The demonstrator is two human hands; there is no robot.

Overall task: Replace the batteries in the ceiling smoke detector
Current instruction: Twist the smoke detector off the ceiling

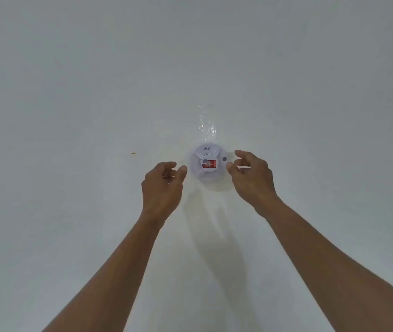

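the left hand (164, 180) is half curled and holds nothing, its thumb tip just off the left rim of the smoke detector (207, 164). the right hand (250, 173) is likewise loosely open and holds nothing, its fingers (232, 167) at the right rim, perhaps touching it. the round white detector sits flat on the ceiling (71, 92) directly between the two hands, a red label (209, 163) on its face and a strip of clear tape (206, 125) beyond it. the right looks slightly nearer; a twist grip would need both to close inward on opposite edges
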